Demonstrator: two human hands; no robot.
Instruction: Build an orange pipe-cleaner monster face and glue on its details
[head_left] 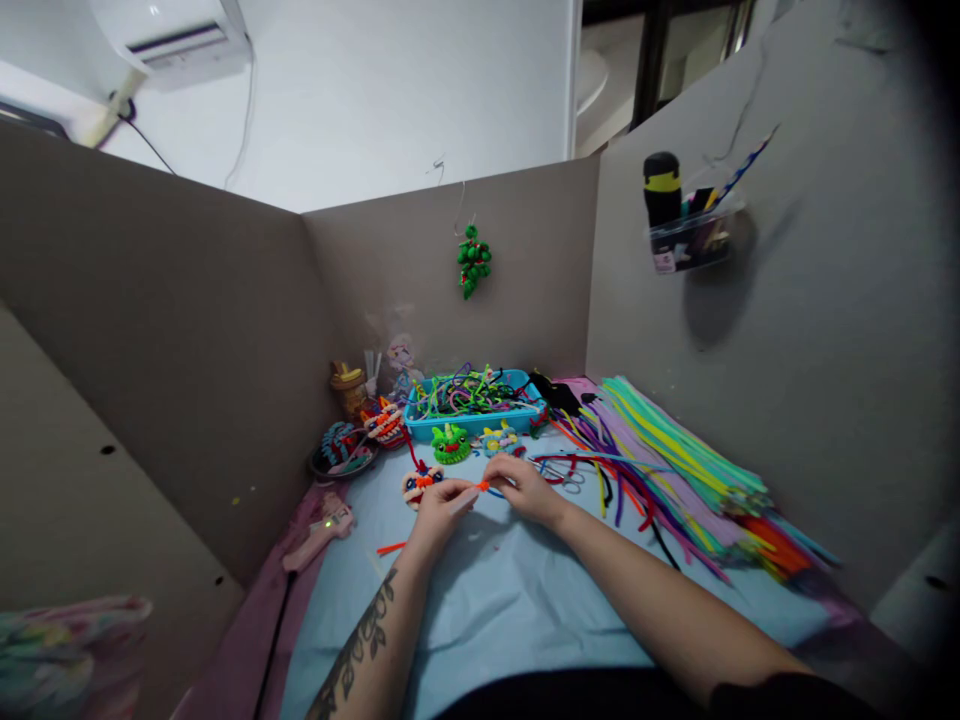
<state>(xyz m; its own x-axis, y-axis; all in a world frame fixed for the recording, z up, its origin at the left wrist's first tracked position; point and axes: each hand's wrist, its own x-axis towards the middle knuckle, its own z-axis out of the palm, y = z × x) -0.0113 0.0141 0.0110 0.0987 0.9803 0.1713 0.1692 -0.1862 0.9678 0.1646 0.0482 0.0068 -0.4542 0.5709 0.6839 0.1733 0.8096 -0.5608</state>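
Note:
My left hand (pixel 439 507) and my right hand (pixel 521 487) meet over the light blue cloth (pixel 510 600), fingers pinched together on a short orange pipe cleaner piece (pixel 482 486). A small round pipe-cleaner figure (pixel 420 483) lies just left of my left hand. A green spiky figure (pixel 451 443) and a blue and yellow flower figure (pixel 499 438) sit just beyond my hands. A loose orange piece (pixel 391 548) lies on the cloth near my left wrist.
A blue tray (pixel 472 418) holds tangled pipe cleaners. Long coloured pipe cleaners (pixel 690 470) fan out on the right. A pink glue gun (pixel 319 533) lies at left. Cardboard walls (pixel 187 350) surround the desk; a green ornament (pixel 473 260) hangs on the back wall.

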